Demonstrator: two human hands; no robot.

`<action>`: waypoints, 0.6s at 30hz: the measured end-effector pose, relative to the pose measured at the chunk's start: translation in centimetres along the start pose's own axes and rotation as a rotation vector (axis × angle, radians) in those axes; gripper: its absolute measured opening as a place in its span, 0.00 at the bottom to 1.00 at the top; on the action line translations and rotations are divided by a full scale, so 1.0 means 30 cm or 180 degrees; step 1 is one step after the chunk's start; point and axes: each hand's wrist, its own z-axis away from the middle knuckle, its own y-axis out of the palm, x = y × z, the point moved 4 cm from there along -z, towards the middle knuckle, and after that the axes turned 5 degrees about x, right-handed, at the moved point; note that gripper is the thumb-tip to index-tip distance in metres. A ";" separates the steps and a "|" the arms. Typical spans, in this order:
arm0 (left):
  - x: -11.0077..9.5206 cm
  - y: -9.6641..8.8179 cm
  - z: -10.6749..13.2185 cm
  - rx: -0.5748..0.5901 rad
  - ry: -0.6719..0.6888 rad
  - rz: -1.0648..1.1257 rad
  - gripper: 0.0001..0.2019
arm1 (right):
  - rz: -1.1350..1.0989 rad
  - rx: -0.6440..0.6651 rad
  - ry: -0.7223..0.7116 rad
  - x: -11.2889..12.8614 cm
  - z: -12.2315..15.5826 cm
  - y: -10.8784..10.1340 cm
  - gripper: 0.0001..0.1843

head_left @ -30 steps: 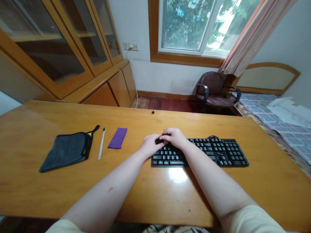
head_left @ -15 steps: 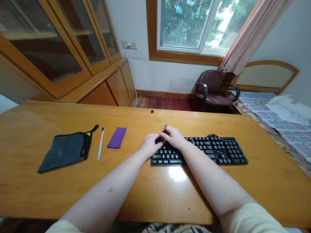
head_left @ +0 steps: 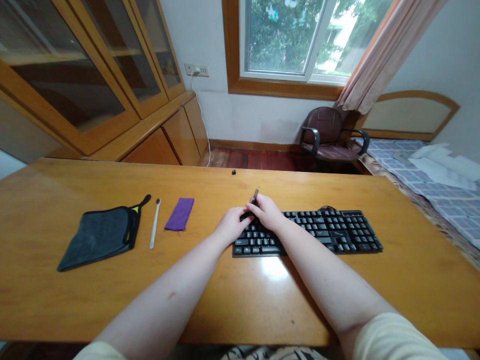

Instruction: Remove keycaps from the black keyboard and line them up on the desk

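A black keyboard [head_left: 330,232] lies on the wooden desk, its upper left corner under my hands. My right hand [head_left: 267,212] is closed around a thin brown stick-like tool [head_left: 256,194], whose tip points up and away from me; its lower end is hidden by my fingers. At that same corner, my left hand [head_left: 230,224] curls over the keyboard's edge with fingertips close to the right hand. What its fingers press or pinch cannot be made out. A small black piece [head_left: 233,172], resembling a keycap, sits near the desk's far edge.
To the left lie a purple cloth [head_left: 180,214], a white toothbrush [head_left: 154,225] and a folded dark grey cloth [head_left: 99,235] with a loop. Beyond the desk [head_left: 225,305] stand an office chair [head_left: 324,131], a bed [head_left: 408,160] and a glass-fronted cabinet [head_left: 131,107].
The brown tool stands slightly more upright above my right hand. Both hands stay at the same keyboard corner, and the view has shifted a little.
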 end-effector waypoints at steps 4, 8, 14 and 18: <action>-0.001 -0.001 0.001 0.0002 -0.0037 -0.0064 0.13 | -0.0101 -0.0039 0.0053 -0.006 -0.004 0.003 0.09; -0.001 -0.001 0.001 -0.0002 -0.0030 -0.0086 0.14 | -0.0098 -0.0077 0.0109 -0.012 -0.005 0.004 0.10; -0.003 0.001 -0.001 -0.0005 0.0053 -0.0089 0.13 | -0.0130 -0.0099 0.0085 -0.005 -0.002 0.002 0.09; -0.005 0.002 -0.001 -0.0007 0.0100 -0.0125 0.14 | -0.0126 -0.0141 0.0180 -0.010 -0.006 0.002 0.10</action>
